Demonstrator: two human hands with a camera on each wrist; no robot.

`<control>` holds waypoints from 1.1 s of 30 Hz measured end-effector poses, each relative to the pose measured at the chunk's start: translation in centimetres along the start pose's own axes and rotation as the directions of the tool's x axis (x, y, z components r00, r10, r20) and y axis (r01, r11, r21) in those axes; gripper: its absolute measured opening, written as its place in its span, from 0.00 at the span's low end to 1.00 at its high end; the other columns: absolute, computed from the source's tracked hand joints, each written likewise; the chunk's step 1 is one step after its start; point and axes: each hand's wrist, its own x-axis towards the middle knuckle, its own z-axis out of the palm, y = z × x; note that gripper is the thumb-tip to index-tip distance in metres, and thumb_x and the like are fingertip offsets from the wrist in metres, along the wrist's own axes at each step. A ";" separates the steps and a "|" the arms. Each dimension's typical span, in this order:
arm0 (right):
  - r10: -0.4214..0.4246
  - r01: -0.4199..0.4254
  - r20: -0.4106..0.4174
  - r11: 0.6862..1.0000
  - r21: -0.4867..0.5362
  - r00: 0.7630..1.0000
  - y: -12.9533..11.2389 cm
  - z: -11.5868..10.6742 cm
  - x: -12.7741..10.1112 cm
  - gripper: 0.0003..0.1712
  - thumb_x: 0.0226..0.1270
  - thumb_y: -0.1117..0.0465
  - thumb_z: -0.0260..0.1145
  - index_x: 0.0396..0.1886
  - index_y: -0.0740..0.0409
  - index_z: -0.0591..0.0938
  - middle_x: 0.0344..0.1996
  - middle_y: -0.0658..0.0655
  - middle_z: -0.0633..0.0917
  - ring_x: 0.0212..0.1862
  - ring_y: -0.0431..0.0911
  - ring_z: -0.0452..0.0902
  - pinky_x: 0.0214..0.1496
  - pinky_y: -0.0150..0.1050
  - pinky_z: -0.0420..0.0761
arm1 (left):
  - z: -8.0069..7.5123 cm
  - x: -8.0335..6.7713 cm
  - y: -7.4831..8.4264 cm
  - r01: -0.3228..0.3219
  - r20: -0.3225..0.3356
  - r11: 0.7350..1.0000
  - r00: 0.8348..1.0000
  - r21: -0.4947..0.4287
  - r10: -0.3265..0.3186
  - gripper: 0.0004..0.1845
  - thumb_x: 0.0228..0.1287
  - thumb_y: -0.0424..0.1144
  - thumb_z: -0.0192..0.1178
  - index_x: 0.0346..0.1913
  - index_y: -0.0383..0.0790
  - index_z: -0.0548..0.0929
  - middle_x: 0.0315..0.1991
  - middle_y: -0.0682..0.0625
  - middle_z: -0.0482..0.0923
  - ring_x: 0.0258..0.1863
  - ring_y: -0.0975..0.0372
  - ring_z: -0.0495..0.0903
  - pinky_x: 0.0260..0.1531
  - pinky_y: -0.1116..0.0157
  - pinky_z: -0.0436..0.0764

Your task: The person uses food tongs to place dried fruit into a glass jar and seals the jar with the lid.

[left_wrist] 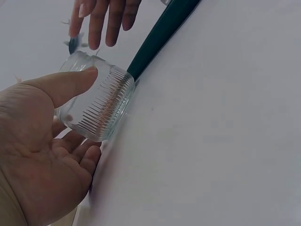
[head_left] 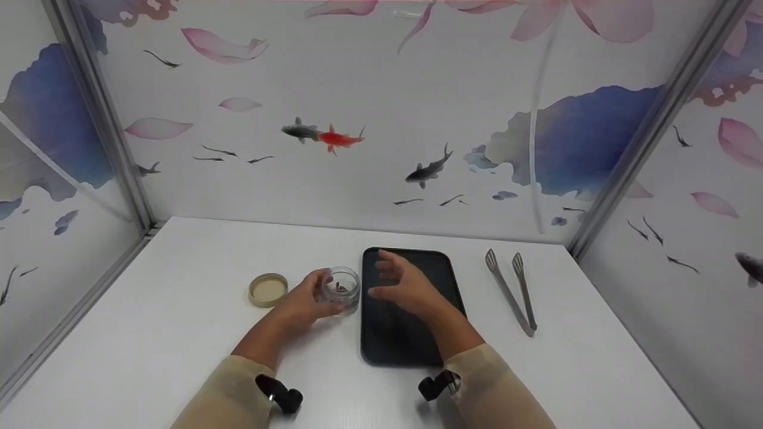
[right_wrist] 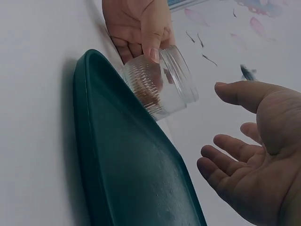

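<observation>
A clear glass jar [head_left: 342, 287] with a ribbed lower wall stands lidless at the tray's left side. Some small brown pieces lie at its bottom; their kind is too small to make out. My left hand [head_left: 305, 302] holds the jar, thumb on the near side and fingers round the back, as the left wrist view also shows at the jar [left_wrist: 96, 96]. Over the dark green tray [head_left: 393, 333] hovers my right hand [head_left: 408, 287], its fingers spread and nothing in them. In the right wrist view this hand [right_wrist: 263, 150] is apart from the jar's mouth.
A round gold-coloured lid [head_left: 268, 290] lies left of the jar. Metal tongs [head_left: 517, 295] rest spread apart on the white table [head_left: 572, 357], right of the tray. Panels with painted fish and petals [head_left: 357, 190] enclose the table at the back and both sides.
</observation>
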 end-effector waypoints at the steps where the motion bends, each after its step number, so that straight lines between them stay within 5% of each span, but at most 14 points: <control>1: 0.007 -0.007 0.013 1.000 0.003 1.000 -0.1 0.2 0.1 0.54 0.65 0.56 0.80 0.86 0.45 0.62 0.79 0.57 0.74 0.79 0.59 0.70 0.77 0.62 0.75 | -0.1 0.0 0.0 0.000 0.005 1.000 1.000 -0.004 0.000 0.53 0.64 0.48 0.78 0.85 0.45 0.58 0.84 0.41 0.61 0.86 0.44 0.58 0.85 0.44 0.57; 8: 0.025 -0.026 0.080 1.000 0.006 0.996 -0.2 1.8 1.4 0.56 0.61 0.61 0.82 0.86 0.46 0.64 0.78 0.59 0.75 0.77 0.61 0.73 0.77 0.63 0.75 | -0.7 0.2 0.1 -0.032 0.037 0.999 0.999 -0.039 0.034 0.52 0.64 0.38 0.77 0.85 0.43 0.57 0.84 0.40 0.61 0.86 0.45 0.58 0.86 0.45 0.55; 17: 0.012 -0.017 0.143 0.999 0.031 0.990 -0.2 3.8 2.5 0.55 0.59 0.68 0.81 0.84 0.49 0.65 0.74 0.60 0.78 0.73 0.56 0.78 0.71 0.53 0.83 | -1.0 0.3 0.3 -0.049 0.072 0.997 0.996 -0.055 0.053 0.51 0.65 0.35 0.75 0.85 0.40 0.56 0.83 0.38 0.62 0.84 0.41 0.62 0.79 0.42 0.70; 33: 0.045 -0.031 0.150 0.995 -0.095 0.988 -0.2 5.1 3.5 0.58 0.55 0.64 0.85 0.84 0.51 0.66 0.77 0.58 0.77 0.76 0.54 0.74 0.80 0.56 0.73 | -0.9 0.1 0.3 -0.071 0.030 0.997 0.997 -0.043 0.072 0.48 0.63 0.35 0.76 0.83 0.38 0.61 0.81 0.38 0.66 0.83 0.39 0.63 0.83 0.42 0.62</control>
